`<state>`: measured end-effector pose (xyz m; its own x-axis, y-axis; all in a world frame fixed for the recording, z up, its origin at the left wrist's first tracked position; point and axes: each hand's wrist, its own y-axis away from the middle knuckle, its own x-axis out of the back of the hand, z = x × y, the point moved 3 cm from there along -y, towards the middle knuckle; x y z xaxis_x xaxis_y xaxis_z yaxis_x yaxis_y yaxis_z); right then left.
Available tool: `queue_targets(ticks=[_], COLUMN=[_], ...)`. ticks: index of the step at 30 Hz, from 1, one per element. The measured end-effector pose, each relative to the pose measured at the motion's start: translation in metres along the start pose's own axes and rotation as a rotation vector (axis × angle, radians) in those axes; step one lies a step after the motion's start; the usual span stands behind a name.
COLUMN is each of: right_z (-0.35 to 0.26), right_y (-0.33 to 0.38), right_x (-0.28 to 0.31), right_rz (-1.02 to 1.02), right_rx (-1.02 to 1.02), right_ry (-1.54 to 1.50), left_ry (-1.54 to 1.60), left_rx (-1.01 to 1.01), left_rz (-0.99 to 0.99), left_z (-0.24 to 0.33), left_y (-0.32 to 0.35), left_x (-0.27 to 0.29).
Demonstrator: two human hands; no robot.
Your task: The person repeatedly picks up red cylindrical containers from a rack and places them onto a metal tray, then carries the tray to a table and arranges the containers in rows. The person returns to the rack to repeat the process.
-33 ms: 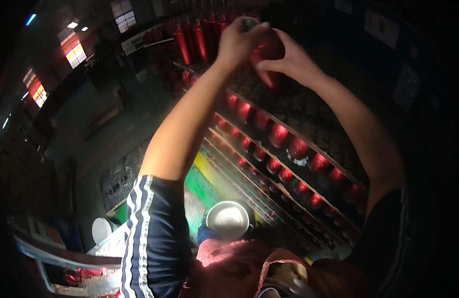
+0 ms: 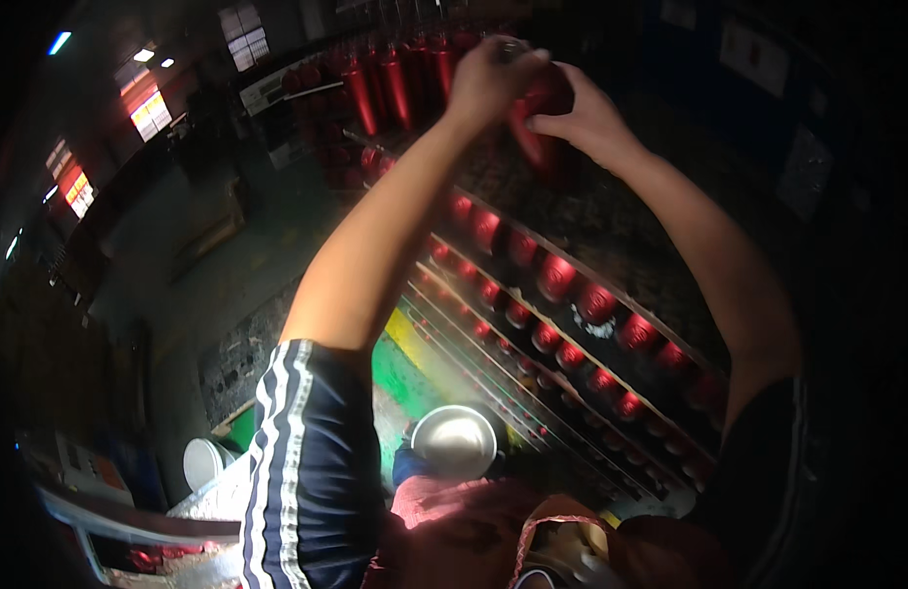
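Note:
Both arms are stretched up and forward, and my hands meet at a shiny red metal cylinder (image 2: pixel 544 98), which hangs tilted between them. My left hand (image 2: pixel 485 80) is closed at its upper end, where a dark part shows above the fingers. From the right, my right hand (image 2: pixel 593 120) grips its side, thumb on the near face and fingers behind it. Motion and shade blur the cylinder's lower part. Just left of my left hand, several similar red cylinders (image 2: pixel 397 86) stand upright on the far rack.
Below my hands, slanting rack shelves (image 2: pixel 616 287) carry rows of red cylinders, round ends showing. A round metal pot (image 2: pixel 455 442) is near my body. Down left are a white bucket (image 2: pixel 203 463) and a metal-edged bin (image 2: pixel 91 550) holding red pieces. Green and yellow markings colour the floor (image 2: pixel 400 378).
My hands and the red cylinder have shifted slightly to the right in the picture. The racks and pot appear slightly lower and further right. Both hands keep their hold.

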<state>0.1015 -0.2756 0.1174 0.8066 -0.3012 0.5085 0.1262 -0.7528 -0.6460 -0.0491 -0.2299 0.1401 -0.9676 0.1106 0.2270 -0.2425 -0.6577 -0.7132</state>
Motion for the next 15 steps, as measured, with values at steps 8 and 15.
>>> queue_targets(ticks=[8,15], right_z=[0.105,0.078], right_y=[-0.089,-0.128], right_x=[-0.032,-0.028], right_rz=[0.193,0.151], right_rx=[-0.184,-0.52], right_ry=[0.133,0.21], left_ry=[-0.081,-0.309], left_rx=[-0.021,-0.548], left_rz=[-0.244,0.09], left_z=[-0.113,-0.182], left_y=[-0.114,-0.191], left_x=[-0.02,0.22])
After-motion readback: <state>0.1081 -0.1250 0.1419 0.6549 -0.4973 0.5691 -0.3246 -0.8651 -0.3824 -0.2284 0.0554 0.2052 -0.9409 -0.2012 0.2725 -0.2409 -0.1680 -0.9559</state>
